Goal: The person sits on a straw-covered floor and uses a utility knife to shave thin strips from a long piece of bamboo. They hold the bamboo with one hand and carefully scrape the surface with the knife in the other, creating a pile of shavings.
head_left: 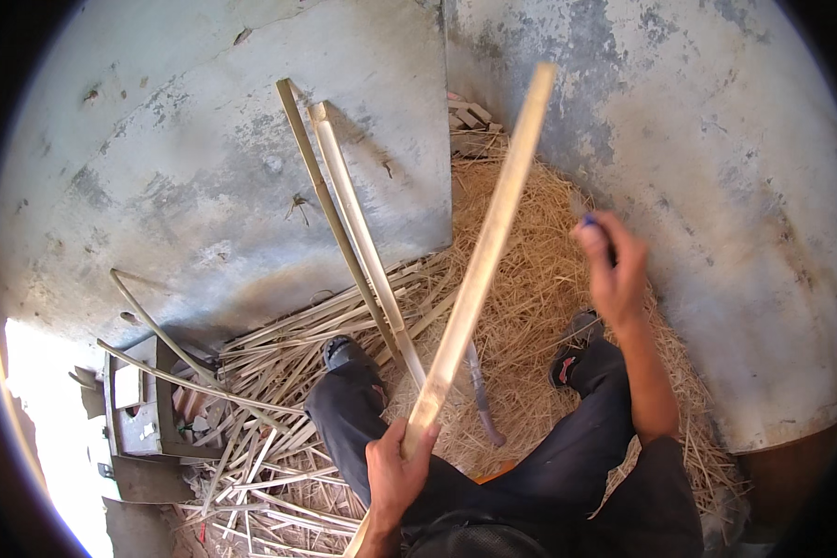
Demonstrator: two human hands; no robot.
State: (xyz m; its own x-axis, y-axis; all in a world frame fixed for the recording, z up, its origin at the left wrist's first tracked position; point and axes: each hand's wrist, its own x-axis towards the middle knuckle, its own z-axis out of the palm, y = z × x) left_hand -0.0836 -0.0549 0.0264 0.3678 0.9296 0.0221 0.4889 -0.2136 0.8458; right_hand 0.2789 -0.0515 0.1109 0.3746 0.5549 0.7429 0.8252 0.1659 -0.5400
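"What's closest to the camera in the head view?"

"The wearer's dark trousers (558, 470), low in the picture, with the left hand (397, 468) above them. Its fingers are wrapped round a long, pale bamboo strip (493, 232), which slants up and to the right, its far end well above the floor."

"And the right hand (617, 265)?"

"Raised to the right of the strip and apart from it, fingers curled round a small dark blue object (589, 220). Motion blurs it, so I can't tell what it is."

"How far along does the work look?"

"Partway, I'd judge. A heap of thin strips (270, 349) lies at the left, and pale shavings (544, 251) cover the floor between the feet, so a good deal seems to have been cut. The held length looks whole along the part that shows; how finished its faces are, I can't tell."

"Anything left over?"

"A pale split length (351, 214) and a darker pole (324, 186) lean side by side against the grey wall (205, 139). Neither is in a hand; perhaps they're unworked. A slender greyish tool (479, 395) lies on the shavings, untouched."
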